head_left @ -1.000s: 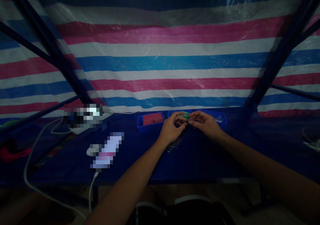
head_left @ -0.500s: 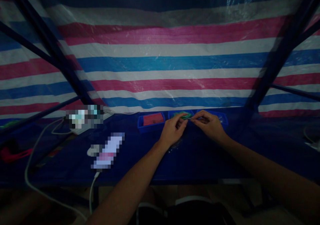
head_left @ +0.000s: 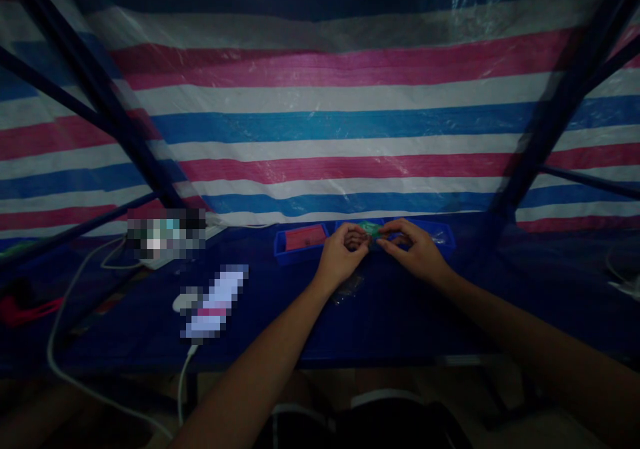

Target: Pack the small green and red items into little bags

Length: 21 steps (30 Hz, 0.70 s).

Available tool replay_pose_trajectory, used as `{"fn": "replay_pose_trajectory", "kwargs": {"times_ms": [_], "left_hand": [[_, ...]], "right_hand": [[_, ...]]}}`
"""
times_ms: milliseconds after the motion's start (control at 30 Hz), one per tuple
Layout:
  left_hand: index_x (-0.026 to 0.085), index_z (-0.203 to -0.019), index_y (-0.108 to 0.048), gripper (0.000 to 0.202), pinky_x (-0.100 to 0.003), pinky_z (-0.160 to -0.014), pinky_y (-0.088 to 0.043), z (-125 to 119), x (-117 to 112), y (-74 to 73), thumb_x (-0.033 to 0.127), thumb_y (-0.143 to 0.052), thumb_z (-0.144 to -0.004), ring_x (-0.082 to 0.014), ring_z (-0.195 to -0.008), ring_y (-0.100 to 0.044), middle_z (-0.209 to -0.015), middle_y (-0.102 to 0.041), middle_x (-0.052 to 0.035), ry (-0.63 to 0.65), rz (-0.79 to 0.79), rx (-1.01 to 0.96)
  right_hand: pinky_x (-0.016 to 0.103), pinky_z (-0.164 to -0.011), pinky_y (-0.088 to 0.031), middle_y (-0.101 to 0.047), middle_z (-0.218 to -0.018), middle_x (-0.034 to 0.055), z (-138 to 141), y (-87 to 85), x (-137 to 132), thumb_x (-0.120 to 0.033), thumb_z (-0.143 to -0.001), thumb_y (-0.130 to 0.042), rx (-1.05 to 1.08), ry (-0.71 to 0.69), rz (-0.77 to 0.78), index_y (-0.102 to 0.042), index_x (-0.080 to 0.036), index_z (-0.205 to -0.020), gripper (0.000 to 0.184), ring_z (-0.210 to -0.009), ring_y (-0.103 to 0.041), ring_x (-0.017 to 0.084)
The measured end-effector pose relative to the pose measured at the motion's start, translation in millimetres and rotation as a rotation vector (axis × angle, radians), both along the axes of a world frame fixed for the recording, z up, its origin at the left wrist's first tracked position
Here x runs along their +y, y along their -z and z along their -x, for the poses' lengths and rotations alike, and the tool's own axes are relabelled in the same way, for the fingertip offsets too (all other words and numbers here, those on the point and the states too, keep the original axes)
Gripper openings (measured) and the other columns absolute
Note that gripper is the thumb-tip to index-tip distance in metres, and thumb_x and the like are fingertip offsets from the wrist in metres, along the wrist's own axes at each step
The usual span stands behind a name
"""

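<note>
My left hand (head_left: 343, 254) is closed, its fingers curled in and its thumb close to the fingertips at the front of the middle blue bin. Just to its right, my right hand (head_left: 414, 248) has thumb and index finger bent toward each other. Whatever lies between the fingers of either hand is too small and dark to make out. Behind the fingertips, green material (head_left: 370, 228) shows in the middle blue bin (head_left: 345, 224). A crumpled piece of clear plastic (head_left: 349, 289) lies on the blue table below my left wrist.
On the left is a blue bin (head_left: 295, 257) with pink-red pieces (head_left: 304, 238); on the right, a blue bin (head_left: 447, 237) with clear plastic. A blurred-out phone (head_left: 220, 302) with a white cable (head_left: 184, 376) and a power strip (head_left: 160, 259) lie left. A striped sheet (head_left: 320, 126) hangs behind.
My fingertips have shifted slightly; the left fingers look more curled and the right thumb and index finger more apart. More of the green material and the clear plastic on the table shows.
</note>
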<state>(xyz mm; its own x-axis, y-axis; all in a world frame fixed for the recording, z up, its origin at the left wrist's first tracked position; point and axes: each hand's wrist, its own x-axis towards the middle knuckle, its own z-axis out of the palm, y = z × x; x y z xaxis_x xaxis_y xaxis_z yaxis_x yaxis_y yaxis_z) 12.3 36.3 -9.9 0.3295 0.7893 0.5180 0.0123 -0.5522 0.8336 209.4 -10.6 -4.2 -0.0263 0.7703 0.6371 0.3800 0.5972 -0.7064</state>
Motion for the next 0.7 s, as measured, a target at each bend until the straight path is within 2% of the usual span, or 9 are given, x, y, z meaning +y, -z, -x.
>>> {"fn": "replay_pose_trajectory", "kwargs": {"times_ms": [100,167,233,433,533,600,700], "left_hand": [[0.020,-0.112,-0.056,0.034,-0.028,-0.080,-0.056,1,-4,-1.6,0.012,-0.071,-0.083,-0.0157,-0.087,-0.073,-0.100,-0.076,-0.0057,0.045,-0.033,0.074],[0.021,-0.117,-0.054,0.038,-0.028,-0.077,-0.056,2,-7,-2.9,0.015,-0.072,-0.084,-0.0153,-0.082,-0.073,-0.099,-0.077,-0.0046,0.066,-0.040,0.125],[0.022,-0.120,-0.053,0.040,-0.029,-0.076,-0.057,4,-9,-4.1,0.020,-0.073,-0.086,-0.0162,-0.080,-0.074,-0.098,-0.078,-0.0042,0.062,-0.036,0.157],[0.022,-0.123,-0.056,0.037,-0.029,-0.072,-0.058,4,-11,-7.8,0.033,-0.071,-0.091,-0.0175,-0.078,-0.074,-0.093,-0.077,-0.0043,0.031,-0.055,0.188],[0.021,-0.123,-0.058,0.032,-0.028,-0.070,-0.057,5,-12,-9.8,0.037,-0.065,-0.096,-0.0161,-0.075,-0.073,-0.092,-0.076,-0.0044,-0.007,-0.085,0.169],[0.021,-0.122,-0.060,0.029,-0.027,-0.068,-0.055,6,-12,-11.0,0.040,-0.060,-0.099,-0.0152,-0.073,-0.072,-0.092,-0.075,-0.0039,-0.043,-0.095,0.160],[0.021,-0.120,-0.061,0.028,-0.026,-0.067,-0.054,8,-11,-12.8,0.041,-0.057,-0.101,-0.0144,-0.071,-0.070,-0.089,-0.074,-0.0027,-0.072,-0.104,0.142]], "right_hand": [[0.039,-0.078,-0.059,-0.072,-0.112,0.0079,-2,2.1,2,-0.041,-0.088,-0.076,0.052,-0.079,0.081,-0.073,-0.028,-0.118,0.033,-0.095,-0.070,0.026],[0.039,-0.079,-0.059,-0.074,-0.109,0.0068,-3,3.5,3,-0.041,-0.088,-0.075,0.021,-0.121,0.100,-0.076,-0.028,-0.112,0.028,-0.093,-0.071,0.025],[0.040,-0.081,-0.058,-0.076,-0.105,0.0056,-3,3.9,3,-0.041,-0.088,-0.075,-0.020,-0.104,0.095,-0.079,-0.028,-0.105,0.021,-0.091,-0.071,0.026],[0.040,-0.080,-0.054,-0.077,-0.101,0.0045,-14,-6.3,4,-0.038,-0.091,-0.072,-0.141,0.067,-0.014,-0.078,-0.028,-0.101,0.016,-0.087,-0.070,0.026],[0.040,-0.079,-0.051,-0.076,-0.099,0.0055,-36,-12.8,10,-0.036,-0.093,-0.068,-0.257,0.262,-0.120,-0.077,-0.027,-0.103,0.016,-0.082,-0.067,0.024],[0.041,-0.080,-0.051,-0.074,-0.098,0.0073,-53,-13.8,16,-0.034,-0.094,-0.065,-0.296,0.391,-0.184,-0.076,-0.025,-0.103,0.016,-0.085,-0.066,0.026],[0.046,-0.087,-0.050,-0.073,-0.097,0.0086,-70,-10.6,23,-0.035,-0.093,-0.066,-0.400,0.426,-0.212,-0.075,-0.024,-0.095,0.014,-0.092,-0.066,0.029]]}}
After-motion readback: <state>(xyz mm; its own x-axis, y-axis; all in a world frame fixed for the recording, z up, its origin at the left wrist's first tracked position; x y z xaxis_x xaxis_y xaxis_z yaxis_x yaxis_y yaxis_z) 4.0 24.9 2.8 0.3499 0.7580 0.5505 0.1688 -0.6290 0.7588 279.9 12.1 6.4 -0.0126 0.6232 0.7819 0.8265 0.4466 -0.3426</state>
